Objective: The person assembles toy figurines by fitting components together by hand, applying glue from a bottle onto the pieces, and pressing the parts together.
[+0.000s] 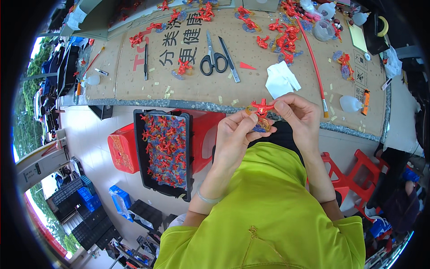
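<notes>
Just off the table's near edge, both my hands hold a small red figurine (262,107) on a translucent yellow and blue base. My left hand (235,131) pinches its base and lower body between thumb and fingers. With thumb and forefinger, my right hand (299,117) grips the figurine's right side, near an outstretched red part. The fingers hide some of it. A crumpled white tissue (282,80) lies on the table just beyond my hands. Farther back are black-handled scissors (212,60), a utility knife (229,60) and a small red triangular piece (247,66).
Cardboard (125,85) covers the table. More red figurines (286,38) cluster at the back. A long red brush (313,62) and a squeeze bottle (350,103) lie to the right. At the left, a black crate (188,157) full of figurines stands among red stools (122,148).
</notes>
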`<state>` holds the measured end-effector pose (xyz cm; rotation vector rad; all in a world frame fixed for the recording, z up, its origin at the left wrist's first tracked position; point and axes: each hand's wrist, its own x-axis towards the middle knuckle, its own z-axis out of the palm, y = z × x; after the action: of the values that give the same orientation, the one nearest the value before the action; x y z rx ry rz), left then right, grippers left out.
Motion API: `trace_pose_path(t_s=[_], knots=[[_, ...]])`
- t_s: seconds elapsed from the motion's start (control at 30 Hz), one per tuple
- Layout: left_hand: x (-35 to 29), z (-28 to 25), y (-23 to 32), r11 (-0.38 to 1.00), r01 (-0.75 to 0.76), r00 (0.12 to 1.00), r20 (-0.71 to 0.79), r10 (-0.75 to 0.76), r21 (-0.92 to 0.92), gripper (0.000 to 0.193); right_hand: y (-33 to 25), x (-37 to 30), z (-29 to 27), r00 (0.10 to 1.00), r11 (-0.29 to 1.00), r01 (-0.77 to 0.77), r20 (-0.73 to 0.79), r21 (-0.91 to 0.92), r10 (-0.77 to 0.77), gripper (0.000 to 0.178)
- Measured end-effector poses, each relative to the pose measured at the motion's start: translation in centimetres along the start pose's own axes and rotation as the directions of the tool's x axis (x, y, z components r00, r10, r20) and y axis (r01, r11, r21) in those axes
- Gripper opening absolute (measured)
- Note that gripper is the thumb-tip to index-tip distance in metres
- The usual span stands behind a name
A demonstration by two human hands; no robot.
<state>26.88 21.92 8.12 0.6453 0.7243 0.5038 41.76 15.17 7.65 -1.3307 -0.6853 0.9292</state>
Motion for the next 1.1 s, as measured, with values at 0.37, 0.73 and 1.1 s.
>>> trace_pose_path(t_s=[0.37,0.73,1.1], knots=[[-0.3,0.3,0.7,0.997,0.031,0.998,0.054,-0.027,-0.070,0.024,-0.6,-0.2,0.2,1.000,0.993,-0.027,-0.002,0.116,0.027,0.014],[-0.4,-0.1,-0.2,0.978,-0.157,0.983,-0.070,0.168,0.138,0.019,-1.1,0.2,0.5,0.995,0.988,-0.089,0.060,0.128,0.082,0.016],[0.1,-0.2,-0.8,0.963,-0.181,0.981,-0.028,0.190,0.197,0.008,-0.4,1.5,0.2,0.951,0.964,-0.262,0.183,0.041,0.251,0.015]])
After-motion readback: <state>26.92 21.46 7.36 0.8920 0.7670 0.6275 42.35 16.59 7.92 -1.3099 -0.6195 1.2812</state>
